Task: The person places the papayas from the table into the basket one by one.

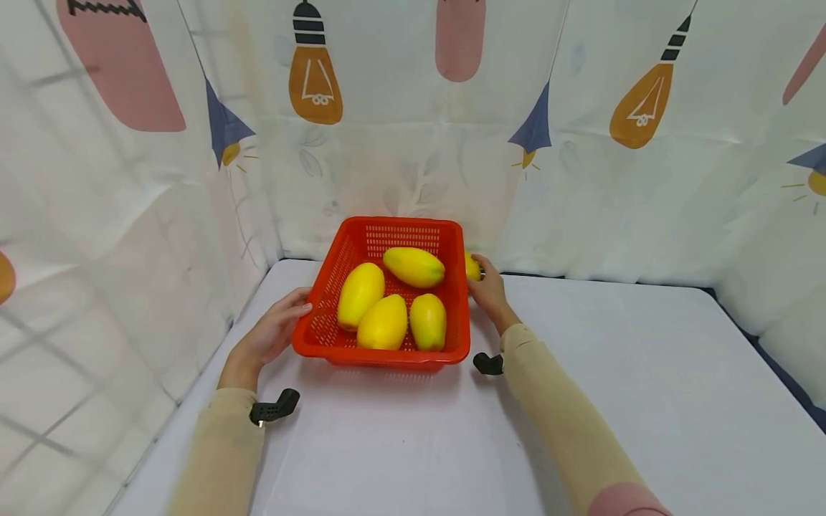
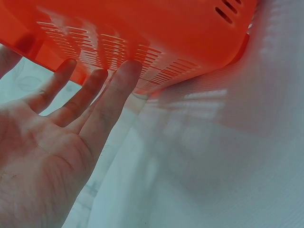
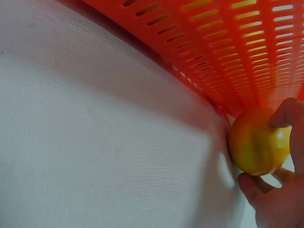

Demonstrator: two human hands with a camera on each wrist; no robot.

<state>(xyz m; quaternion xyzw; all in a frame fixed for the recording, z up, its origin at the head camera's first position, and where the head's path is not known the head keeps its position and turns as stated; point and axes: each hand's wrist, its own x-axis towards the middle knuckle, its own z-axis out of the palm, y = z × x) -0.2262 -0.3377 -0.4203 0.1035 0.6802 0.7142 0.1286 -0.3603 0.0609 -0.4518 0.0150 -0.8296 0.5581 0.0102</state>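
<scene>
An orange-red plastic basket (image 1: 462, 322) with slotted walls stands tilted on the white table, several yellow mangoes (image 1: 382, 322) lying inside. On its left side, my left hand (image 1: 276, 331) touches the outer wall near the rim. In the left wrist view, that hand's fingers (image 2: 114, 95) are nearly straight against the slotted side. Beyond the basket's right wall, my right hand (image 1: 490, 290) holds another yellow mango (image 3: 259, 142), mostly hidden from the head view by the basket. The right wrist view shows thumb and fingertips gripping this mango low beside the basket wall.
A white cloth-covered table (image 1: 645, 373) extends to the right and in front of the basket. Patterned white curtain (image 1: 413, 143) hangs close behind the basket and along the left side. Dark camera mounts (image 1: 274, 407) stick out from both wrists.
</scene>
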